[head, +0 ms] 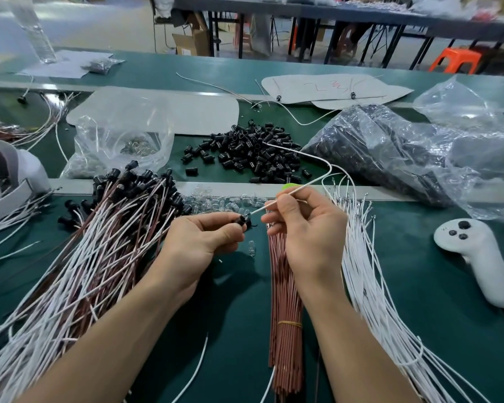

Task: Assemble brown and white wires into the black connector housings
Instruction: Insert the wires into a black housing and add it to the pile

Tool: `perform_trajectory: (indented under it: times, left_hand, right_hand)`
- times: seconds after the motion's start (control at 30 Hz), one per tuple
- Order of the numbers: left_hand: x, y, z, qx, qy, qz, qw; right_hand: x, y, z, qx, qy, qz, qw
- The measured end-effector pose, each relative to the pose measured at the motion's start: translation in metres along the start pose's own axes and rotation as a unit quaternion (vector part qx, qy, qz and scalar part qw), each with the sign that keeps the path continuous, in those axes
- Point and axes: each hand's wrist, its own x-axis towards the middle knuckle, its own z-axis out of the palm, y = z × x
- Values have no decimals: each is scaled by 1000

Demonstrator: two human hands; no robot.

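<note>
Green matting (419,257): left hand (204,237) pinches black housing (241,220), right hand (306,228) pinches white wire (285,194); red scrawl (329,86) on card (288,88) illegible.

— What colours are you holding?
— A small black plastic connector housing (241,220) and one thin white wire (312,180).
— And on the bench?
— My flat green bench mat (437,330) carries a tied bundle of reddish-brown wires (285,286) with a thin yellow rubber band (289,323), plus a white plastic handheld controller (477,257) with black buttons (463,225).

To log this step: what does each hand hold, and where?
Left hand pinches a small black plastic connector housing by its body; right hand pinches a thin white wire near its lower end.
</note>
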Motion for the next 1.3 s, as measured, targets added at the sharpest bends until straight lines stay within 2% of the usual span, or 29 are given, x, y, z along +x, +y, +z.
perform_trajectory:
  times: [0.37,0.7,0.93,1.07,1.3]
  left_hand:
    - [-2,2,1,5,2,5,1000]
    - [-3,2,-1,2,-1,2,1000]
    - [-3,2,-4,61,11,39,997]
    - [-3,2,-4,107,22,83,990]
    - [-4,1,-5,159,46,144,976]
  right_hand:
    - [0,-2,-1,18,-5,1,1000]
    - [0,5,-2,-6,-55,12,998]
    - [2,4,-6,23,-79,90,993]
    - [0,3,-4,-12,-79,109,991]
    - [-2,4,-3,-138,-60,50,987]
